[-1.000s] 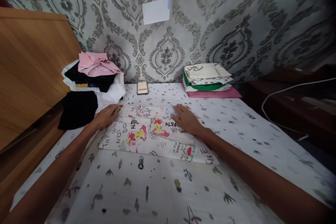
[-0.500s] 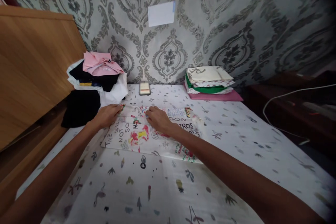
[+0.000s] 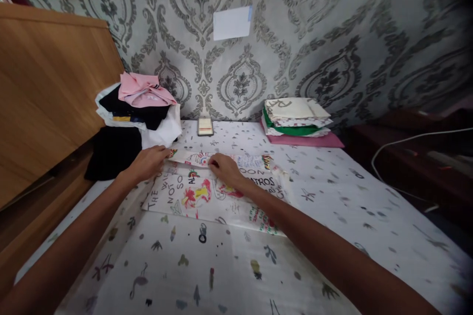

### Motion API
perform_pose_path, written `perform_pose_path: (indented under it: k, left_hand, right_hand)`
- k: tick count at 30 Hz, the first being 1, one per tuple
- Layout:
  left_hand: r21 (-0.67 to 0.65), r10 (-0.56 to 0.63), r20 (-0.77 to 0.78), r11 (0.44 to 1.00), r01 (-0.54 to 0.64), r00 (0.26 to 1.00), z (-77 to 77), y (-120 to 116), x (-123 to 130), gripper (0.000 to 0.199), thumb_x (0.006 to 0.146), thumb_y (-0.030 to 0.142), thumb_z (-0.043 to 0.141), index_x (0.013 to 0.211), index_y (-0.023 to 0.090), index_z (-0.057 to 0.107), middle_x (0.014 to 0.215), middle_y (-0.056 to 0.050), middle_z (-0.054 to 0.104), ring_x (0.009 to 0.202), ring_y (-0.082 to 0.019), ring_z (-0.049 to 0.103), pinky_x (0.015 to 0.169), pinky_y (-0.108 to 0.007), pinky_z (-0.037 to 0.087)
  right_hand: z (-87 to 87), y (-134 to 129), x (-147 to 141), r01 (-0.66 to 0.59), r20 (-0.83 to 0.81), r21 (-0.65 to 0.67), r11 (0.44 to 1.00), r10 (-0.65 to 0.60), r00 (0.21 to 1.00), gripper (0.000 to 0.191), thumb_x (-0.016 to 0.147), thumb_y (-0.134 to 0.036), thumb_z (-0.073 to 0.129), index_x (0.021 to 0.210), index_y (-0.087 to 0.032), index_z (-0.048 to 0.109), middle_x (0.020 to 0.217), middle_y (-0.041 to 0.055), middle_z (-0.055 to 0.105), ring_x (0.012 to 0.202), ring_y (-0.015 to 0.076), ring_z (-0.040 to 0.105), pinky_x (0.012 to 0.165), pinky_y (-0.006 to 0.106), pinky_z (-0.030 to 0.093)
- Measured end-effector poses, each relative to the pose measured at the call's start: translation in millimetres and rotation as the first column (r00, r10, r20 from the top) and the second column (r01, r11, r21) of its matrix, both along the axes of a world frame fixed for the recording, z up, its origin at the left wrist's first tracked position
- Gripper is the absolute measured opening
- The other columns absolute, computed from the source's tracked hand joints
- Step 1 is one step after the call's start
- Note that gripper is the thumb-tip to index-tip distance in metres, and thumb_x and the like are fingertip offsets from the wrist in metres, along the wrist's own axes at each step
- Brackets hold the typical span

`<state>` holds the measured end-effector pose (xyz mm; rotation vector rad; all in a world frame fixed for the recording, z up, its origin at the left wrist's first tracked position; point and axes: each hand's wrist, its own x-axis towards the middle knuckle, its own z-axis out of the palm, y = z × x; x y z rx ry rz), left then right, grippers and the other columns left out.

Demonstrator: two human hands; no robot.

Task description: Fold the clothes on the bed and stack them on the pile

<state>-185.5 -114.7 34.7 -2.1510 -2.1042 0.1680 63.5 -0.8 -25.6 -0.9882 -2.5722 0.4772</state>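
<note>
A white cloth covered in marker writing and drawings (image 3: 195,194) lies folded and flat on the patterned sheet in front of me. My left hand (image 3: 150,163) is closed on its far left corner. Fingers curled in a pinch, my right hand (image 3: 226,170) grips the cloth near the middle of its far side. Between the two hands a narrow strip of the cloth is raised off the layer below. My right forearm covers part of the cloth's right half.
A heap of pink, black and white clothes (image 3: 146,92) sits at the far left beside a wooden cabinet (image 3: 51,83). A folded stack of cloths (image 3: 297,110) stands at the back right. A small dark-rimmed object (image 3: 205,127) lies near the wall. A white cable (image 3: 384,145) hangs at right.
The strip of cloth between my hands has come up from the layer beneath, drawn slightly toward me. Both hands keep their grip, and the camera view has shifted a little.
</note>
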Motion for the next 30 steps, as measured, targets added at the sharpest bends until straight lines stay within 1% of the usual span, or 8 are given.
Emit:
perform_pose_path:
  k: [4,6,9,11,14,17,26,30]
  left_hand:
    - [-0.128,-0.011,-0.033,0.992,0.007,0.999,6.5,-2.3,3.7,0.025,0.09,0.022,0.045,0.102,0.022,0.067,0.106,-0.01,0.071,0.105,-0.028,0.064,0.088,-0.04,0.05]
    - [-0.08,-0.019,0.062,0.997,0.024,0.998,1.3,4.0,13.5,0.028,0.095,0.032,0.042,0.103,0.021,0.066,0.109,-0.01,0.071,0.106,-0.027,0.064,0.091,-0.041,0.049]
    - [0.076,-0.046,0.271,0.997,0.026,0.962,-18.9,22.1,37.5,0.041,0.1,0.038,0.033,0.123,0.019,0.061,0.129,-0.012,0.066,0.122,-0.025,0.06,0.103,-0.039,0.046]
    - [0.096,-0.089,0.324,0.993,0.061,0.942,-36.7,34.5,52.3,0.048,0.101,0.04,0.031,0.137,0.016,0.053,0.144,-0.014,0.058,0.135,-0.024,0.051,0.112,-0.039,0.039]
    - [0.01,-0.04,0.272,0.999,0.038,0.961,-60.3,43.4,59.4,0.061,0.101,0.049,0.032,0.148,0.011,0.042,0.159,-0.018,0.039,0.149,-0.029,0.032,0.121,-0.047,0.026]
    - [-0.031,0.078,0.2,0.997,-0.073,0.977,-73.3,39.1,49.0,0.074,0.1,0.058,0.027,0.153,0.007,0.034,0.164,-0.021,0.026,0.154,-0.032,0.019,0.123,-0.052,0.015]
    - [0.02,0.15,0.136,0.988,-0.154,0.979,-74.4,27.6,37.7,0.074,0.1,0.058,0.024,0.153,0.008,0.036,0.163,-0.019,0.03,0.153,-0.03,0.022,0.122,-0.05,0.022]
    - [0.025,0.136,0.129,0.99,-0.14,0.982,-74.2,27.6,38.0,0.074,0.101,0.056,0.023,0.153,0.006,0.036,0.162,-0.02,0.03,0.153,-0.03,0.024,0.121,-0.051,0.023]
  right_hand:
    - [5.0,0.8,2.5,-0.049,-0.044,-0.016,0.999,0.048,0.998,0.019,0.091,-0.019,0.052,0.087,-0.017,0.071,0.093,0.0052,0.072,0.084,0.0176,0.063,0.072,0.027,0.043]
    - [8.2,1.2,0.9,-0.059,-0.061,0.004,0.998,0.059,0.996,0.025,0.094,-0.021,0.049,0.088,-0.016,0.072,0.094,0.0066,0.072,0.086,0.0185,0.064,0.075,0.028,0.045]
    - [7.5,3.2,-3.3,-0.04,-0.01,0.068,0.997,0.04,0.999,0.03,0.098,-0.021,0.044,0.107,-0.016,0.072,0.109,0.0105,0.073,0.103,0.0218,0.064,0.089,0.032,0.047]
    - [2.1,5.0,-5.1,-0.082,0.072,0.11,0.99,0.075,0.995,0.036,0.1,-0.022,0.042,0.126,-0.015,0.065,0.13,0.0139,0.067,0.122,0.0244,0.059,0.102,0.037,0.043]
    - [-9.7,7.8,-4.6,-0.179,0.194,0.127,0.976,0.152,0.969,0.048,0.103,-0.03,0.038,0.147,-0.013,0.048,0.155,0.0157,0.046,0.144,0.0273,0.039,0.117,0.046,0.031]
    - [-18.5,9.8,-2.1,-0.201,0.233,0.131,0.971,0.167,0.958,0.053,0.105,-0.036,0.032,0.152,-0.014,0.042,0.161,0.0146,0.037,0.15,0.0273,0.03,0.12,0.049,0.026]
    - [-15.4,10.0,3.2,-0.16,0.128,0.108,0.981,0.146,0.981,0.046,0.105,-0.036,0.033,0.143,-0.016,0.052,0.153,0.0146,0.048,0.144,0.0228,0.039,0.117,0.043,0.031]
    - [-16.4,14.8,24.2,-0.077,0.136,0.107,0.991,0.062,0.989,0.049,0.105,-0.038,0.036,0.145,-0.013,0.048,0.154,0.0173,0.046,0.145,0.0243,0.039,0.118,0.042,0.029]
